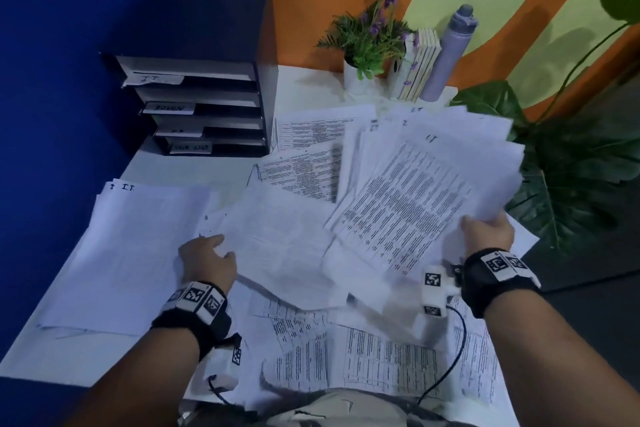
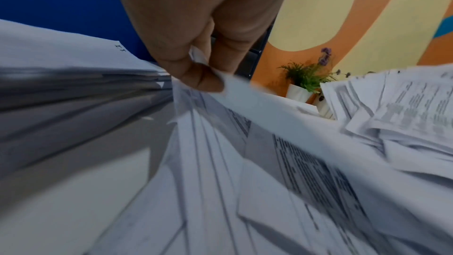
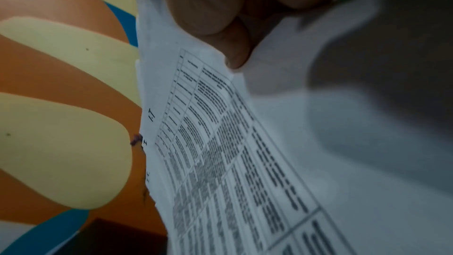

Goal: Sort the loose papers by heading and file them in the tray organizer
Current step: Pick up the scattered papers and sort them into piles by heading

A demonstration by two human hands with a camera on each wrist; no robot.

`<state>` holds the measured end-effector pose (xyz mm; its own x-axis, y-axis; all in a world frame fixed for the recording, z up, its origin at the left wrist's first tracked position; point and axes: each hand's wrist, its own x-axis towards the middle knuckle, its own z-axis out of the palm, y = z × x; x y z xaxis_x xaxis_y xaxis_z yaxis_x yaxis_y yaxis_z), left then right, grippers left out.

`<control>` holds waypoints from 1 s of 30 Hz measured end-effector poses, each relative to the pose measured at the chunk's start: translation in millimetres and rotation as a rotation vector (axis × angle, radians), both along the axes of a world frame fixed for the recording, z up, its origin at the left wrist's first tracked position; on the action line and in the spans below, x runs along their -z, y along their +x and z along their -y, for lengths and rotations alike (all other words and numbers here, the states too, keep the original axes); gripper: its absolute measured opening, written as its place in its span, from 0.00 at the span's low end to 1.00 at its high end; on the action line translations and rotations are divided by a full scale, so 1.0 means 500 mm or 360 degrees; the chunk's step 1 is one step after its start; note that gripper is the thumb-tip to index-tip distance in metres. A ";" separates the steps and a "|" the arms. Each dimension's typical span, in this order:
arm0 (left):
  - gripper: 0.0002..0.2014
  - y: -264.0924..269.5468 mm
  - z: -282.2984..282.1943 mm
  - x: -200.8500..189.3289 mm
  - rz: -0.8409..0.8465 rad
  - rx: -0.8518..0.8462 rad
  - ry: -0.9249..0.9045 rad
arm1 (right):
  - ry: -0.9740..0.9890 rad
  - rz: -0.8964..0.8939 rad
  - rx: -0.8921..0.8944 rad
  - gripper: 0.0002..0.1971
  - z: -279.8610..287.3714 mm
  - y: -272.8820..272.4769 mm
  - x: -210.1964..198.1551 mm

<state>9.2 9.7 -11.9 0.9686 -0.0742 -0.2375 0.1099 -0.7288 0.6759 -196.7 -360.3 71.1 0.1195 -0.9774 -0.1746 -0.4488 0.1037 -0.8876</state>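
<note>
Right hand (image 1: 488, 230) grips fanned sheaf of papers (image 1: 426, 184), top sheet headed IT, raised right of tray organizer (image 1: 194, 104). Left hand (image 1: 207, 262) pinches single sheet (image 1: 284, 246) beside IT pile (image 1: 138, 253), in front of organizer. Risk — loose fan slipping from grip, sheets scattering back into unsorted litter on worktop (image 1: 304, 87). Potted plant (image 1: 367, 45), books, bottle (image 1: 450, 52) stand right of organizer — clear of tray mouths, it seems.
</note>
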 end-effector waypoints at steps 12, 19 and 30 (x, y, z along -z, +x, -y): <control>0.15 -0.009 -0.027 -0.022 -0.0108 -0.0326 -0.0289 | -0.0671 0.0677 -0.0166 0.20 0.004 0.066 -0.235; 0.26 -0.021 -0.041 -0.018 -0.0261 0.0054 -0.0341 | 0.0120 0.0521 -0.0235 0.06 -0.010 0.055 -0.155; 0.21 -0.022 -0.001 0.002 -0.0448 -0.0333 -0.0419 | 0.0589 -0.0168 -0.0561 0.08 -0.173 0.033 0.082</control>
